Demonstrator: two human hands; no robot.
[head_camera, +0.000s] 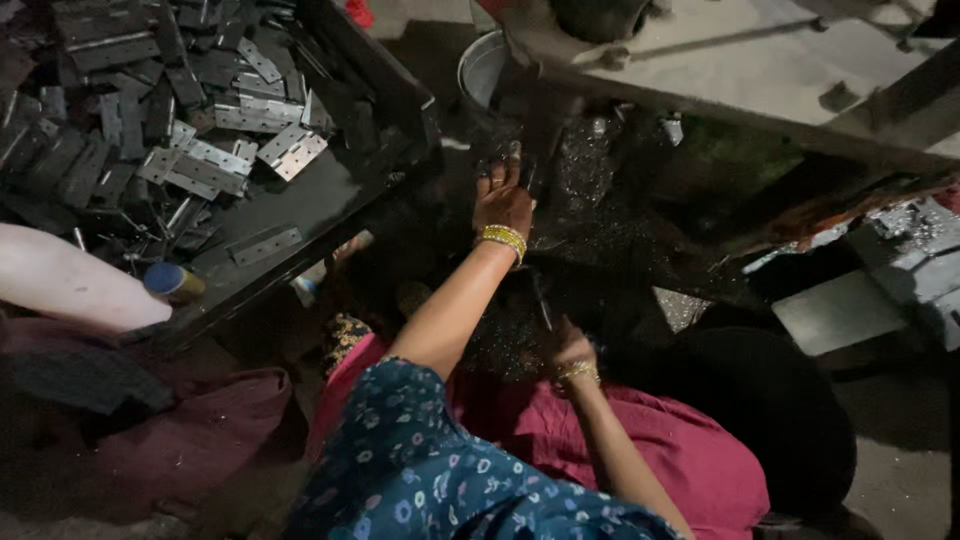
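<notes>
My left hand (503, 200), with yellow bangles on the wrist, reaches forward and rests its fingers on a dark machine part (535, 130) under the bench edge. It is too dark to tell what lies under the fingers. My right hand (572, 352), also bangled, sits low near my lap, closed around a thin dark rod (541, 303) that rises toward the machine. A pile of shiny metal shavings (590, 160) lies just right of my left hand.
A black tray (330, 195) at the left holds several flat metal hinges (292, 150). A metal bucket (485, 65) stands behind the machine. A blue-capped cylinder (170, 281) and a pale rounded shape (60, 285) lie at the left. Pink cloth (690, 450) covers my lap.
</notes>
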